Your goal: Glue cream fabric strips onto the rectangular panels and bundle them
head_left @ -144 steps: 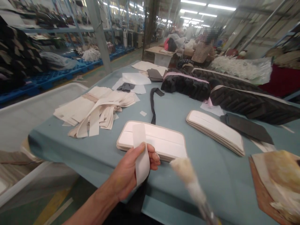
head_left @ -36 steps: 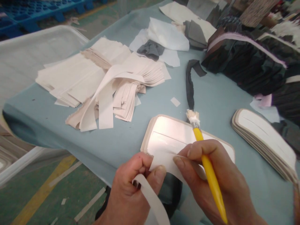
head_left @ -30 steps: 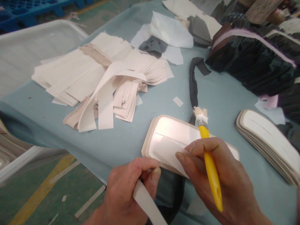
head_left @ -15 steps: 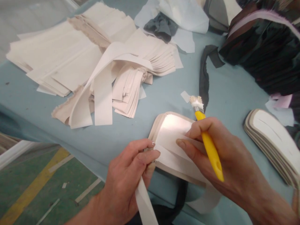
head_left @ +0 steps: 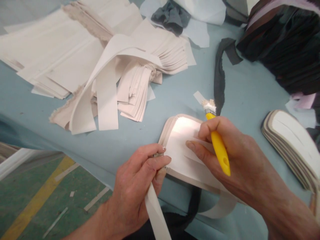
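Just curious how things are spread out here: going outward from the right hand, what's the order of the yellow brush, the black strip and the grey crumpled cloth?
1. Yellow brush: held in the right hand.
2. Black strip: just beyond the bristles.
3. Grey crumpled cloth: far, top centre.

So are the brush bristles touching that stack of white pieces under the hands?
Apart. The head view shows the brush bristles raised beyond the stack's far edge, with blue table between them.

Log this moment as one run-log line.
left hand: pinching white strip | right hand: holding yellow brush, fingers on panel stack | table
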`<state>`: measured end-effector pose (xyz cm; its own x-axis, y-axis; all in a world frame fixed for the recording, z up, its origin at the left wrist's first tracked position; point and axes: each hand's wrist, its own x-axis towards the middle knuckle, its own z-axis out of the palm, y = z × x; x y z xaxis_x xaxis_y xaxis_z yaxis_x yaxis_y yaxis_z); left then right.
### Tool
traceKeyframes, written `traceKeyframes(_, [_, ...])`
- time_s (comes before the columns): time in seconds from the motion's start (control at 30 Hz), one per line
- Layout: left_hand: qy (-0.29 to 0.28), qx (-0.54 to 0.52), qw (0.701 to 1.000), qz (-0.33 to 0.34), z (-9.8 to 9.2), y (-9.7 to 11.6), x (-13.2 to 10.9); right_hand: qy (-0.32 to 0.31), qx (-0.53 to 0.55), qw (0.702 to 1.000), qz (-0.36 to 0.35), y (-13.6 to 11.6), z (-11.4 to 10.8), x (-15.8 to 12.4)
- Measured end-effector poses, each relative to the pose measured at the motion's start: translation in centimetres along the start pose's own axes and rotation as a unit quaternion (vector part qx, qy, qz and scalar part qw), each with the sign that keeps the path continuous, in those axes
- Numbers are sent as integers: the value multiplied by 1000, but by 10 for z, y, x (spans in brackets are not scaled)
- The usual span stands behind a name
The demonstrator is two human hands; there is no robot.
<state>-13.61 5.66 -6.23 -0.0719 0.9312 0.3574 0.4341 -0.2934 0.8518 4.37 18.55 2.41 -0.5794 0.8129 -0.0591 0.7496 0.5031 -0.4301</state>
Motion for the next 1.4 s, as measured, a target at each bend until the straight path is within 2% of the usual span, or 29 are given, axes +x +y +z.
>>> traceKeyframes(0.17, [-3,-2,1000,-6,-2,1,-1,-4,3,1000,12,0,2,2])
traceKeyframes(0.37, [-19,44,999,20,-5,4,12,-10,13,1000,15,1,3,3])
traceKeyframes(0.63, [-100,84,991,38,-11,2,28,-4,27,1000,7,3,4,4])
traceKeyframes(0.83, [-110,114,987,31,-11,1,29,-10,37,999,28,3,6,5])
traceKeyframes(1.07, [-124,162,978,34,-12,1,30,-6,-29,1000,-12,-1,-6,-10])
traceKeyframes(1.2, [-127,159,978,38,-13,1,30,20,-49,998,-15,13,-17,-29])
traceKeyframes(1.4, [-118,160,979,39,-12,-3,27,46,-61,996,41,53,-21,-58])
